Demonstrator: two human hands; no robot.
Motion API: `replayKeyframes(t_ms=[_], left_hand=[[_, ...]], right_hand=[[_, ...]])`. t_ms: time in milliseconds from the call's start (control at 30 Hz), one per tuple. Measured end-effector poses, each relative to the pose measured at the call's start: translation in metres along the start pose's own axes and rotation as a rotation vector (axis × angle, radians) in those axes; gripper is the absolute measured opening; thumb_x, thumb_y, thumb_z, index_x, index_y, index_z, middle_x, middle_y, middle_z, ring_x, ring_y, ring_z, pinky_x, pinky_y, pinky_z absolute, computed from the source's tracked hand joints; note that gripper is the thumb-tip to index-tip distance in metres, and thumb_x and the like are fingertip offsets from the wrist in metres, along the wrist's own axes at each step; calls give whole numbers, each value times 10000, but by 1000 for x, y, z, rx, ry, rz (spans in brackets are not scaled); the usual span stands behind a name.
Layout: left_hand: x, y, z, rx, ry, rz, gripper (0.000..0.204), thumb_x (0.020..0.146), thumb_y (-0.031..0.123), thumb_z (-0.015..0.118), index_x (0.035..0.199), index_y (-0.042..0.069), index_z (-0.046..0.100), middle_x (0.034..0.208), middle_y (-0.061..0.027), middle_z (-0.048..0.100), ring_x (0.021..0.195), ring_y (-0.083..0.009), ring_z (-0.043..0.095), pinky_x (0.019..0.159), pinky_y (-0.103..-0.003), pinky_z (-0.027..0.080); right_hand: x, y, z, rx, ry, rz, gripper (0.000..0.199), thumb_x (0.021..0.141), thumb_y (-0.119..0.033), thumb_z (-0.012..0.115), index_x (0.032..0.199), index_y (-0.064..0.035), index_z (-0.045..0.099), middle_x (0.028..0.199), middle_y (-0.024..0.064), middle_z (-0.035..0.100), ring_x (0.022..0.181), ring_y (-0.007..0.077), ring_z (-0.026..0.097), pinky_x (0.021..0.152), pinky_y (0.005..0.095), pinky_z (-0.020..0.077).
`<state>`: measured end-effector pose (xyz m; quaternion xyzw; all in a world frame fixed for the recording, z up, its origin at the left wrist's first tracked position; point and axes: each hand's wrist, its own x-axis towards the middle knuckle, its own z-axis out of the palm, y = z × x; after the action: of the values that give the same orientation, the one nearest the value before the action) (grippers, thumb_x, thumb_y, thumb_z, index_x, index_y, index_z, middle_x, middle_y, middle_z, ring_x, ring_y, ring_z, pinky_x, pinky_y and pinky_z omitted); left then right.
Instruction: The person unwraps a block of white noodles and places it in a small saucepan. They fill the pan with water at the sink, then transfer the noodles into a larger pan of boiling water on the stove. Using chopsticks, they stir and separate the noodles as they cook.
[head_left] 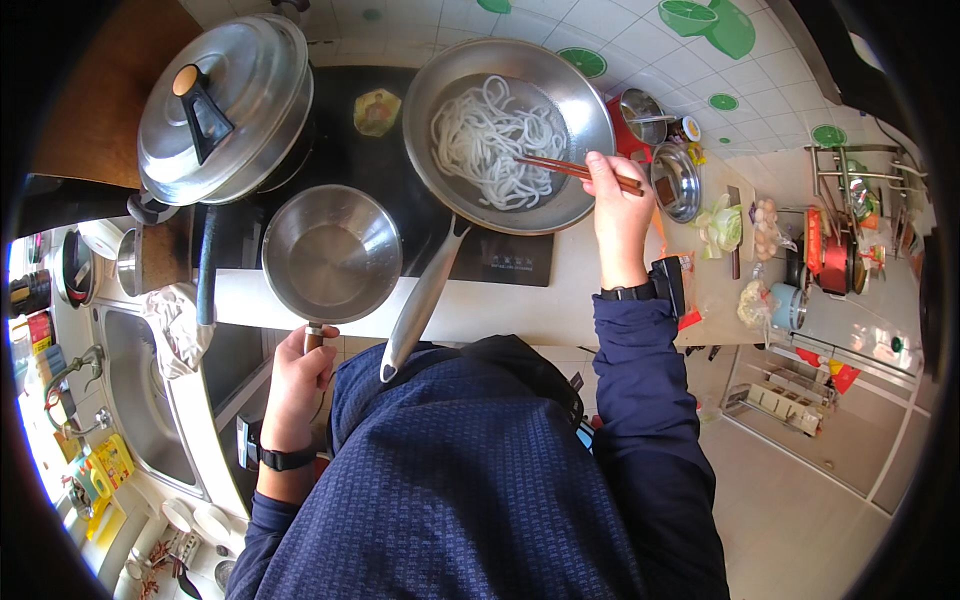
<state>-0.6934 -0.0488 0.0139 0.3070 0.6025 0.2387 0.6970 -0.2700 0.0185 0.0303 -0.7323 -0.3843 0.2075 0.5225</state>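
Note:
My right hand (617, 210) is closed round a pair of brown chopsticks (575, 171). Their tips reach into thick white noodles (497, 140) lying in a wide steel frying pan (585, 95) on the cooktop. The frying pan's long metal handle (425, 300) points back toward my body. My left hand (300, 372) grips the brown handle of a small steel saucepan (333, 255), held level left of that handle, over the cooktop's front edge. The saucepan's inside is shiny; whether a little liquid lies in it I cannot tell.
A large lidded pot (225, 110) stands at the back left of the black cooktop (365, 150). Right of the frying pan are a steel bowl (676, 182), leafy greens (718, 225) and eggs (768, 225). A sink (150, 390) with a cloth (178, 330) on its edge lies at left.

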Motion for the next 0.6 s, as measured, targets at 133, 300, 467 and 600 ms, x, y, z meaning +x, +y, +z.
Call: replayKeyframes(t_ms=[133, 300, 467, 600], left_hand=[[-1, -1, -2, 3, 4, 2, 220, 856, 98, 599, 1048, -2, 645, 580, 34, 474, 470, -53, 390, 449, -205, 308], [2, 2, 1, 5, -29, 7, 214, 858, 89, 596, 1046, -1, 646, 574, 34, 473, 466, -52, 387, 446, -203, 307], [3, 3, 2, 6, -31, -6, 204, 861, 79, 592, 1040, -2, 647, 573, 34, 475, 461, -51, 385, 438, -201, 303], [2, 2, 0, 9, -19, -4, 194, 862, 81, 594, 1031, 0, 647, 571, 35, 474, 457, -50, 385, 434, -202, 303]], right_hand=[[-2, -6, -2, 44, 74, -121, 216, 915, -145, 741, 853, 50, 670, 865, 40, 609, 678, 119, 618, 623, 253, 500], [-7, 0, 1, -145, -26, -234, 212, 918, -131, 736, 863, 61, 664, 869, 48, 596, 687, 121, 635, 623, 248, 528], [-11, 3, 5, -181, -17, -235, 219, 917, -140, 738, 867, 61, 669, 860, 45, 603, 688, 125, 641, 616, 250, 534], [-9, -5, -1, -60, 15, -131, 205, 927, -143, 726, 880, 53, 686, 863, 50, 609, 691, 126, 644, 614, 246, 537]])
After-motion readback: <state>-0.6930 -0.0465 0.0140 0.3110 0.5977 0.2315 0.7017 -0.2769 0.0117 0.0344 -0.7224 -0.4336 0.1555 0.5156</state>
